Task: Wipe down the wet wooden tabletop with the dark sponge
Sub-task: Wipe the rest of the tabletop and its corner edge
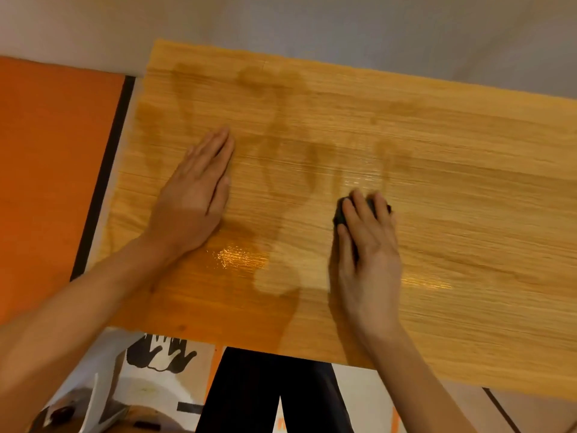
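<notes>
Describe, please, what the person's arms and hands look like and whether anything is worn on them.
Both forearms are bare, with no sleeves in view. The left hand and right hand wear no gloves, and no rings, watch or bracelet show on the fingers or wrists.

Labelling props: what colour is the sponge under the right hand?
Dark, near black sponge, mostly covered by the right hand; head view.

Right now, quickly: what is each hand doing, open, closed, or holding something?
Left hand: open, flat on the wooden tabletop, holding nothing.
Right hand: fingers closed over the dark sponge, pressing it on the tabletop.
</notes>
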The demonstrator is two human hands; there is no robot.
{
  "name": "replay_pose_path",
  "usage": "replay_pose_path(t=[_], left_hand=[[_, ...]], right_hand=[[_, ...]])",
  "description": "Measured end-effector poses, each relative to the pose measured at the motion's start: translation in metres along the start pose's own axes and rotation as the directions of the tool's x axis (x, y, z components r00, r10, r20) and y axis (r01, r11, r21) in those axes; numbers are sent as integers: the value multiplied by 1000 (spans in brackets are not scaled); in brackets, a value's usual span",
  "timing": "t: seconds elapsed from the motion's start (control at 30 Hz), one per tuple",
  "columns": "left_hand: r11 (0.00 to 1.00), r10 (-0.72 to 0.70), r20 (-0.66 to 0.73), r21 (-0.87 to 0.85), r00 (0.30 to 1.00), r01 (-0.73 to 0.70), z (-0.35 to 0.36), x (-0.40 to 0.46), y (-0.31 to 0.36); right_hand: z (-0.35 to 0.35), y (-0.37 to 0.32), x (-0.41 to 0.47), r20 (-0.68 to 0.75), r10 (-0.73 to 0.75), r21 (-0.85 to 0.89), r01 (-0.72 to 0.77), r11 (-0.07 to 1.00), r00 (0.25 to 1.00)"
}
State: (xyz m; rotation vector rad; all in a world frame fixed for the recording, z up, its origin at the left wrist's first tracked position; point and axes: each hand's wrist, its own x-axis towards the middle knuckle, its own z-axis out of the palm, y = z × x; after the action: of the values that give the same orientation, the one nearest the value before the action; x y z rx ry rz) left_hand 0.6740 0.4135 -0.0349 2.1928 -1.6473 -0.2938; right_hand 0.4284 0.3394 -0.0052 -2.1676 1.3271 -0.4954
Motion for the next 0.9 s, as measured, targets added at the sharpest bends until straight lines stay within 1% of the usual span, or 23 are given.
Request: replay_pose_path(t=[0.1, 0.17, 0.27, 0.33, 0.4, 0.47, 0.53, 0.67, 0.7, 0.77, 0.9], left_hand=[[998, 51, -9, 49, 999, -51, 2, -2, -1], [997, 50, 0, 60, 999, -50, 2, -2, -1], [999, 16, 37, 46, 999, -17, 1, 0, -1], [999, -8, 59, 31, 998, 6, 1, 0, -1], [1000, -25, 70, 18, 997, 23, 1, 1, -1], [1000, -27, 66, 14, 997, 26, 1, 3, 0], [999, -26, 68, 20, 997, 24, 0, 4, 1], [999, -13, 64, 31, 998, 11, -1, 5, 2], [1000, -5, 62, 27, 998, 4, -1, 4, 2], [1000, 2, 49, 11, 999, -2, -1, 2, 2], [1000, 21, 35, -15, 999, -21, -2, 2, 3]], right_hand=[[54, -51, 18, 96, -157, -27, 160, 987, 983], [73, -71, 27, 150, -221, -4, 224, 975, 964], [59, -52, 22, 202, -275, 37, 274, 961, 940], [30, -20, 0, 197, -234, 28, 233, 972, 952], [1, 8, -22, 155, -175, 9, 176, 984, 972], [-17, 24, -21, 145, -142, -11, 145, 989, 979], [-18, 28, 9, 125, -78, -20, 81, 997, 989], [-8, 24, 93, -7, 70, -10, -70, 997, 998], [-6, 24, 95, -26, 81, -11, -81, 997, 996], [-2, 21, 66, -29, 73, -5, -73, 997, 997], [-1, 12, -25, 98, -43, -49, 48, 998, 994]])
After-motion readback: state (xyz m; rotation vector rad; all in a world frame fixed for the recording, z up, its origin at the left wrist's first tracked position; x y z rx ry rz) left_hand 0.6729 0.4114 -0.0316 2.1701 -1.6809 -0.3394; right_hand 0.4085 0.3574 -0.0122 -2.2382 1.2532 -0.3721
